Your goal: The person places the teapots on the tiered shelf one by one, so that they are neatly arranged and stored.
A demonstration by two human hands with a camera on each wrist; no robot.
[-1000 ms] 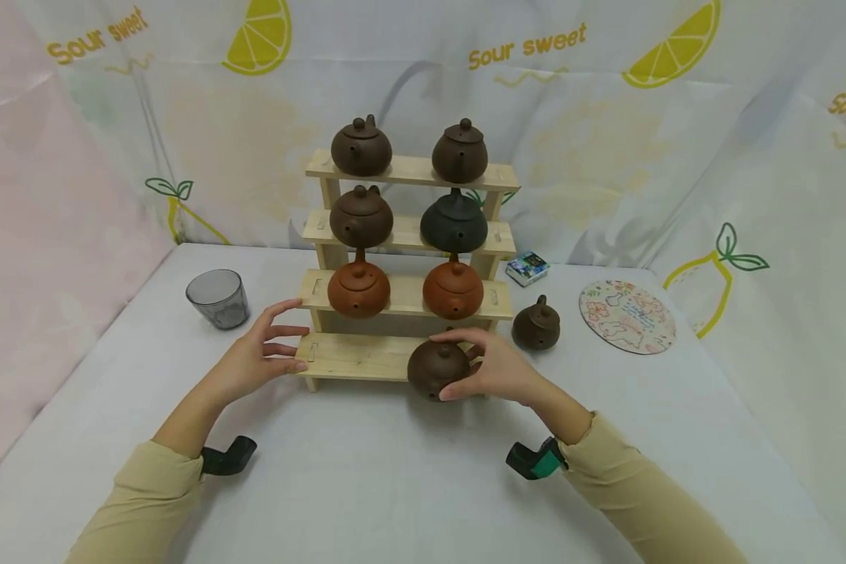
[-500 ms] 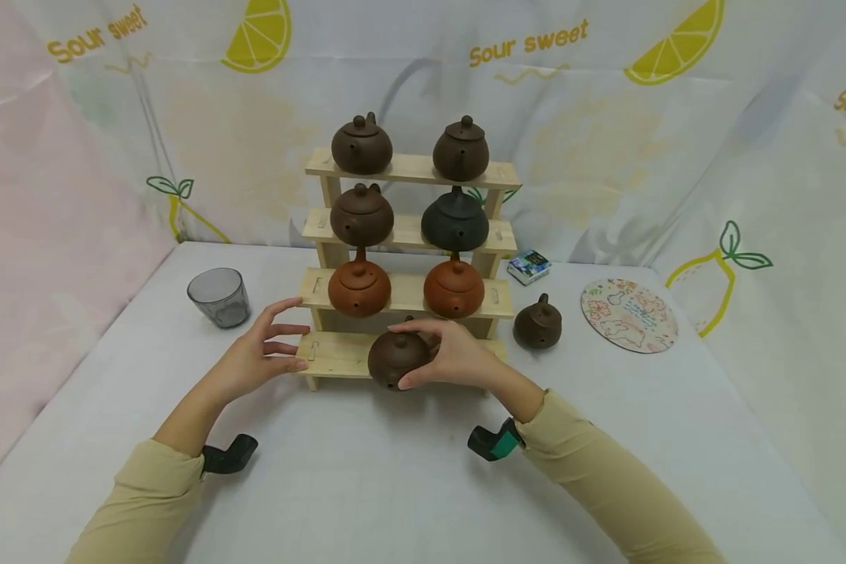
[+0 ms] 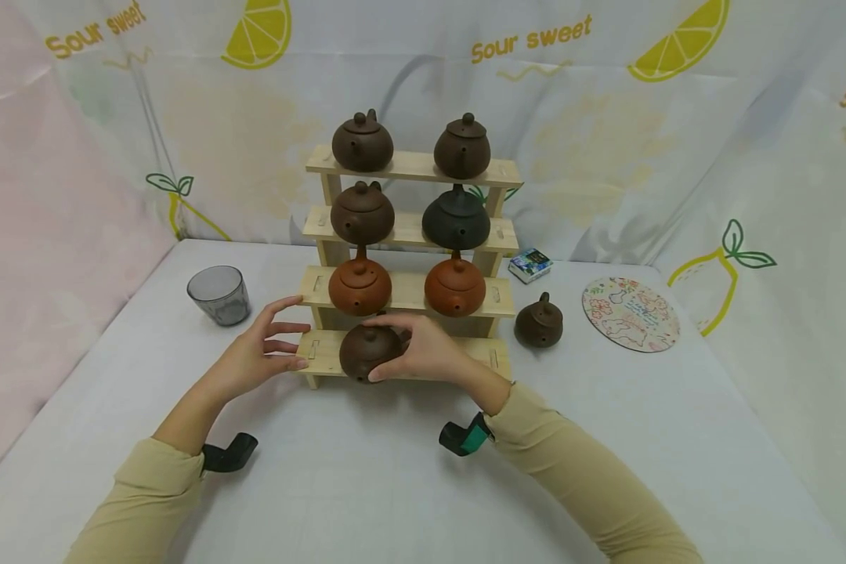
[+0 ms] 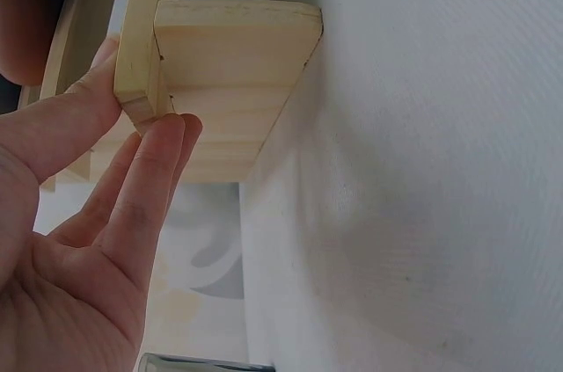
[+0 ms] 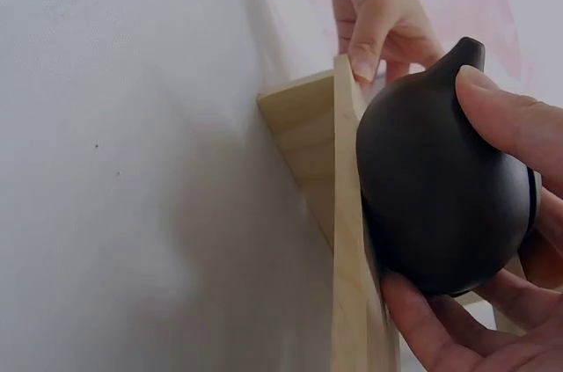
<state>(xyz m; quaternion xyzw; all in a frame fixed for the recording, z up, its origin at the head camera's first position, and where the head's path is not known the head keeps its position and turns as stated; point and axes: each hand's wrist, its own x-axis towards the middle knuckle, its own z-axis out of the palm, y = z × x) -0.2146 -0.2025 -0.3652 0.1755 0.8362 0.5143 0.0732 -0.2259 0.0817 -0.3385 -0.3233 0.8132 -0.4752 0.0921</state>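
Observation:
My right hand (image 3: 423, 348) grips a dark brown teapot (image 3: 359, 354) at the left part of the lowest board of a stepped wooden display rack (image 3: 458, 356). In the right wrist view the teapot (image 5: 440, 187) sits right at the board, thumb by its spout and fingers around its lower side. My left hand (image 3: 257, 356) holds the left end of that board; in the left wrist view its thumb and fingers (image 4: 145, 187) pinch the board's corner. Above stand two orange teapots (image 3: 359, 288), a brown one (image 3: 362, 214) beside a blackish one (image 3: 455, 220), and two brown ones (image 3: 461, 147) on top.
Right of the rack stands a small brown teapot (image 3: 539, 323), with a small printed box (image 3: 530, 265) behind it. A round patterned mat (image 3: 630, 314) lies further right. On the left stands a grey glass (image 3: 219, 295). A printed cloth hangs behind the white table (image 3: 338, 486).
My right hand has moved left along the lowest board with the brown teapot, from its right end to its left part. My left hand has stayed at the rack's left end.

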